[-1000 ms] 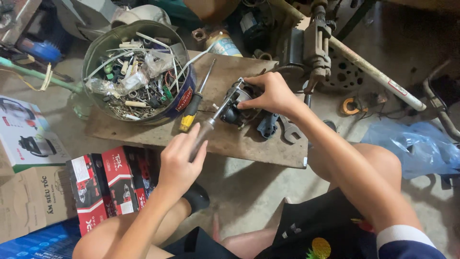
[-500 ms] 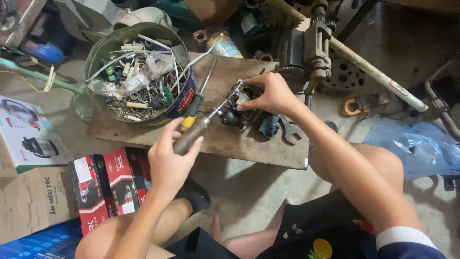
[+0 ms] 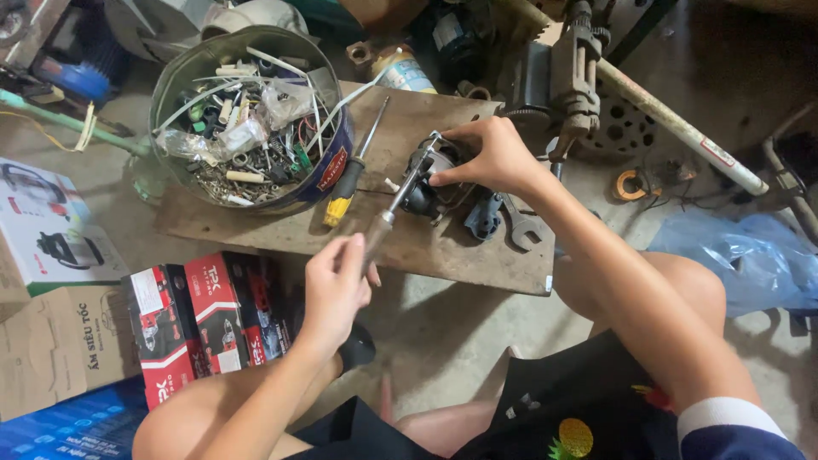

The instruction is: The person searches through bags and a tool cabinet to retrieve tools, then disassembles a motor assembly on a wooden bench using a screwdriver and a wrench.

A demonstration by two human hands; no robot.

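Dark metal, a small motor part (image 3: 426, 192) lies on a worn wooden board (image 3: 443, 247) on the concrete floor, the right hand (image 3: 490, 158) closed over its far side. The left hand (image 3: 336, 290) holds a screwdriver (image 3: 394, 209) in a closed grip; its shaft slants far-right, tip on the part. A tin of scrap (image 3: 247, 119) stands left.

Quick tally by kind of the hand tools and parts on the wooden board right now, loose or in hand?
Screwdrivers: 2, one gripped by the left hand with its tip on the part, one with a yellow and black handle lying loose
Open-end wrench: 1
Small dark motor-like part, steadied by the right hand: 1
Round tin of odds and ends: 1
Total: 5
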